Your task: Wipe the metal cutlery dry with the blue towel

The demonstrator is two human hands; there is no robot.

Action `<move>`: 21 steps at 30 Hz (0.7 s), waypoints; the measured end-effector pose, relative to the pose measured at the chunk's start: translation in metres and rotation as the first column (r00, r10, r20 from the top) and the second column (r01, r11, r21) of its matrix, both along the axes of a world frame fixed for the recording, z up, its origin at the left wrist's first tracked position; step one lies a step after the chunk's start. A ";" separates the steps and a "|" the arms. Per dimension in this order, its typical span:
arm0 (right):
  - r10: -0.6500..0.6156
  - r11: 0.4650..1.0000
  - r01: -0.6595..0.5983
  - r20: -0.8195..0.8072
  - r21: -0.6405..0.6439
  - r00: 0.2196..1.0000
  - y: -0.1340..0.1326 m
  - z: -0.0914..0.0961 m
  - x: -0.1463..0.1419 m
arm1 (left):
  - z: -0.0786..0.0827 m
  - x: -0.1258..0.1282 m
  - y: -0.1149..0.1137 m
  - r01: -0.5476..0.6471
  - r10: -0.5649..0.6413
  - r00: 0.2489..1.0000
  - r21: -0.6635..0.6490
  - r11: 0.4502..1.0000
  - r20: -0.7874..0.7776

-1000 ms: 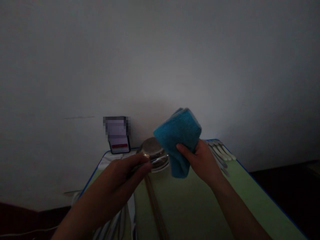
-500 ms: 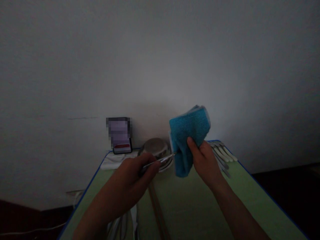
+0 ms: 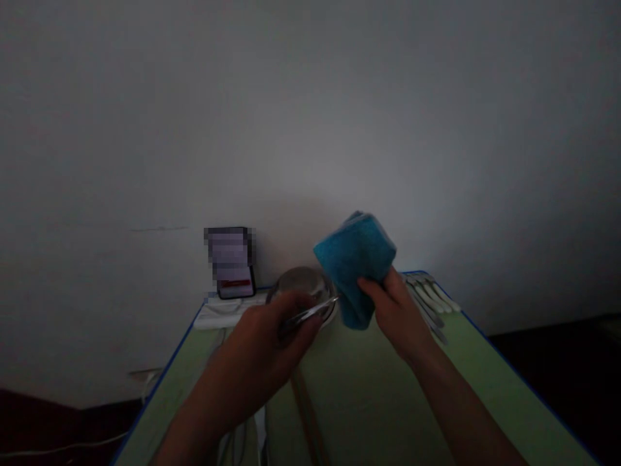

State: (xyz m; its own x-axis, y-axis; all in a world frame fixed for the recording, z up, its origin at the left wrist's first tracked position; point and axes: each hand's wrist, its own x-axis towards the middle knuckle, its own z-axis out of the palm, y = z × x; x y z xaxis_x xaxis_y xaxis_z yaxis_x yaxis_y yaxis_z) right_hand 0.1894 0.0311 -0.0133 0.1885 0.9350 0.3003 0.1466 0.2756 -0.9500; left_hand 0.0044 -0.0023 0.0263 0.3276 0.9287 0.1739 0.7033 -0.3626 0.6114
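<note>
My left hand [image 3: 272, 346] is closed around a thin, shiny metal utensil [image 3: 313, 312]; its kind does not show, since my fingers and the cloth hide its ends. The utensil's tip points right and meets the edge of a folded blue cloth [image 3: 358, 255]. My right hand [image 3: 395, 317] grips that cloth from the right, its thumb pressed on the near face. Both hands are raised above the green table [image 3: 388, 401], in front of a metal bowl-like vessel [image 3: 298, 281].
A phone [image 3: 236, 285] leans against the wall on a white item [image 3: 218, 316]. At the back right lies cutlery with pale handles [image 3: 434, 296]. Brown chopsticks [image 3: 308, 417] lie in the middle, and a metal knife-like piece [image 3: 261, 427] with more cutlery lies below my left arm.
The cloth has swung left and slightly down in my right hand, folding more around the utensil's tip. My left hand has shifted a little to the right with the utensil.
</note>
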 end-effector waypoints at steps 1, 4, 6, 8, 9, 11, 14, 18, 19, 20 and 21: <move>-0.002 1.000 0.002 -0.049 -0.014 0.999 0.001 -0.001 0.000 | 0.000 0.001 0.000 -0.004 0.004 1.000 -0.002 1.000 -0.009; 0.067 0.996 -0.082 -0.324 -0.033 0.944 0.005 -0.002 -0.001 | 0.002 0.005 0.000 0.000 0.000 1.000 0.005 1.000 0.010; 0.107 0.991 -0.134 -0.533 -0.011 0.839 0.008 0.000 -0.002 | 0.003 0.006 0.001 -0.009 0.008 0.999 0.011 1.000 0.052; 0.095 0.990 -0.138 -0.671 -0.012 0.736 0.011 0.002 -0.001 | 0.003 0.005 0.002 -0.030 0.028 0.997 0.015 0.999 0.077; 0.079 0.991 -0.134 -0.710 -0.022 0.700 0.013 0.002 -0.001 | 0.002 0.005 0.003 -0.042 0.040 0.996 0.018 0.999 0.077; 0.066 0.987 -0.152 -0.747 -0.046 0.661 0.015 0.003 0.000 | 0.000 0.003 0.005 -0.059 0.058 0.997 0.024 0.998 0.060; 0.086 0.974 -0.215 -0.765 -0.070 0.638 0.015 0.002 -0.001 | -0.002 0.002 0.007 -0.067 0.066 0.996 0.025 0.997 0.053; 0.134 0.958 -0.279 -0.766 -0.061 0.628 0.014 -0.001 -0.007 | -0.001 0.004 0.007 -0.075 0.073 0.996 0.047 0.996 0.046; 0.152 0.952 -0.298 -0.753 -0.061 0.640 0.014 -0.003 -0.008 | -0.001 0.005 0.008 -0.080 0.078 0.996 0.056 0.995 0.039; 0.168 0.946 -0.317 -0.733 -0.068 0.659 0.014 -0.004 -0.009 | -0.001 0.006 0.008 -0.085 0.083 0.996 0.061 0.994 0.032; 0.185 0.939 -0.334 -0.704 -0.078 0.685 0.014 -0.006 -0.009 | -0.002 0.006 0.008 -0.091 0.089 0.996 0.065 0.994 0.026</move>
